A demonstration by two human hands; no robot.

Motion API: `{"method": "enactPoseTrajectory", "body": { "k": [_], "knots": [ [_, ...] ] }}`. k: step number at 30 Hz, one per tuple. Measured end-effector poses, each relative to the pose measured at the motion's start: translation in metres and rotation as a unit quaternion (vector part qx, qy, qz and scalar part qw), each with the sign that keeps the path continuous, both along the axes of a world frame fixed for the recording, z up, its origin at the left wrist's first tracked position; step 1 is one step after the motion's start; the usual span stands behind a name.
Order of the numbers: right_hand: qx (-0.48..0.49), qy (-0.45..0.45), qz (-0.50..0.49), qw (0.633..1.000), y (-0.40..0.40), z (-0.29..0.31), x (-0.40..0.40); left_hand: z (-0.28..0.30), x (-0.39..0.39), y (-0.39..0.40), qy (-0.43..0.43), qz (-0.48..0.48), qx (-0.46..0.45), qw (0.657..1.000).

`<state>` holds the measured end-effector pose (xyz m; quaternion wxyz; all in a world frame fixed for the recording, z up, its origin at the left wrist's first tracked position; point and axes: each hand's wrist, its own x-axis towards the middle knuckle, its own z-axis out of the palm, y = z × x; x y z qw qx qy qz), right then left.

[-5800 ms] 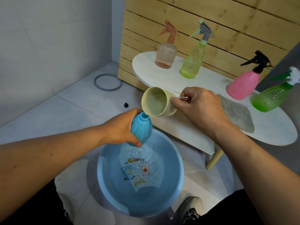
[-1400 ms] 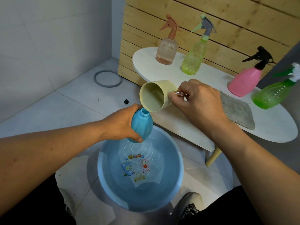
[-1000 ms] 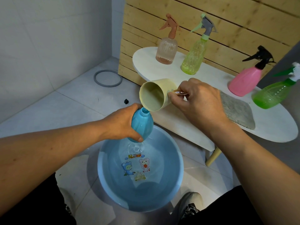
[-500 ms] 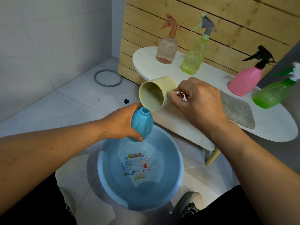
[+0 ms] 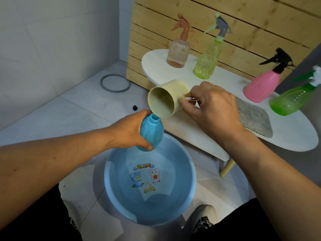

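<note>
Blue bottle [image 5: 152,134] mid-fill: your left hand [image 5: 129,131] wraps round its belly and holds it tilted above the far rim of the blue basin [image 5: 114,180], which sits on the floor just off the front edge of the white oval table [image 5: 286,136]. Your right hand [image 5: 213,105] pinches the handle of the cream cup [image 5: 166,99], tipped almost onto its side with its lip just over the bottle's open neck.

The pour looks nearly spent. You cannot tell how full the opaque bottle is, and no spray head for it is in sight, so capping appears to be left.

Count:
- one blue bottle, one cup and one basin
- four along the table's back edge: peach sprayer [image 5: 178,52], yellow-green sprayer [image 5: 207,61], pink sprayer [image 5: 262,87], green sprayer [image 5: 293,101]
- one grey cloth [image 5: 251,117] near the table's front edge
- one grey ring [image 5: 115,83] on the floor
</note>
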<state>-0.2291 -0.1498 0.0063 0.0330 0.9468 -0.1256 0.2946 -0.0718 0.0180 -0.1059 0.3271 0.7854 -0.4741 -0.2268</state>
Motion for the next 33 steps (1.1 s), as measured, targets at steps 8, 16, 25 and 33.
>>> {"method": "enactPoseTrajectory", "body": {
  "k": [8, 16, 25, 33],
  "knots": [
    [-0.015, 0.002, 0.002, 1.000, -0.0006, -0.0020, -0.0005, -0.0001, 0.0002, -0.0002, 0.003, -0.002, -0.001, 1.000],
    [-0.028, 0.002, 0.001, 1.000, -0.0014, -0.0033, -0.0003, -0.0008, 0.0004, -0.0007, 0.002, -0.005, -0.003, 1.000],
    [-0.043, -0.010, 0.011, 0.999, -0.0007, -0.0034, -0.0009, -0.0027, 0.0014, -0.0013, 0.002, -0.005, -0.003, 1.000],
    [-0.062, -0.010, 0.016, 0.998, 0.0002, -0.0028, -0.0016, -0.0033, 0.0028, -0.0019, 0.004, -0.009, -0.007, 1.000]
  ]
}}
